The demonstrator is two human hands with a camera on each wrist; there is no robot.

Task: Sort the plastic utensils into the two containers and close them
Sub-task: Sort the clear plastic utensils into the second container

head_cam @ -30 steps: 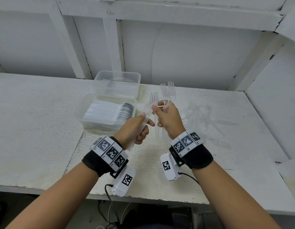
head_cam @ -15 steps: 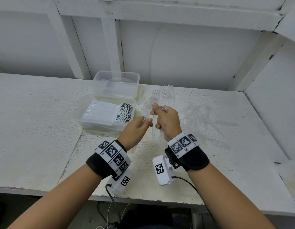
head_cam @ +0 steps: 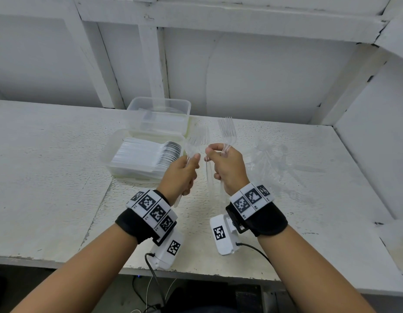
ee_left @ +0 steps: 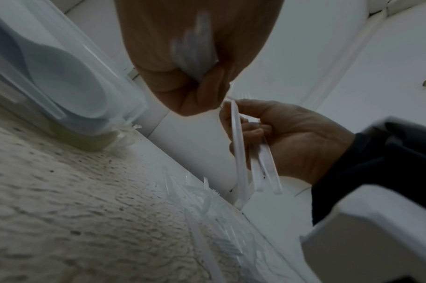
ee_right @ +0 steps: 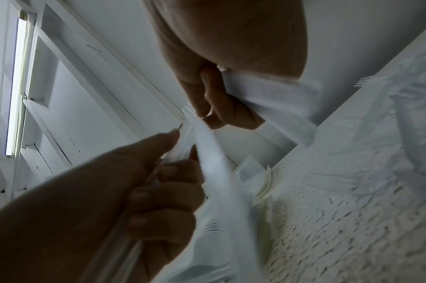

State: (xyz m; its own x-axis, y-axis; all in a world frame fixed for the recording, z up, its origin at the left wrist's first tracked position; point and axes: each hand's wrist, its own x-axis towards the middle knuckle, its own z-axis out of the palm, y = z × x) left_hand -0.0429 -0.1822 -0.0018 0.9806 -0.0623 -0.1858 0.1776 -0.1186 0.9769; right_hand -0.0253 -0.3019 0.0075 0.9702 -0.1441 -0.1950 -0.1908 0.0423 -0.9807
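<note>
Both hands are raised over the table's middle, each holding clear plastic forks upright. My left hand [head_cam: 184, 170] grips a small bunch of forks [head_cam: 196, 141] by the handles, beside the near container [head_cam: 110, 161], which is packed with stacked white spoons [head_cam: 150, 154]. My right hand [head_cam: 225, 166] grips several more forks [head_cam: 227, 129], tines up. In the left wrist view those right-hand fork handles [ee_left: 241, 153] hang below the fingers. A second clear container [head_cam: 160, 116] stands behind the first. Loose clear forks [head_cam: 270, 159] lie in a heap to the right.
The white table [head_cam: 49, 177] runs to a wall behind and a side wall [head_cam: 377, 143] on the right. Its front edge is just below my wrists. Cables [head_cam: 155, 279] hang under the edge.
My hands have drawn a little apart; the left hand now holds its own bunch of forks, split off from the right hand's bunch. Both stay above the same spot.
</note>
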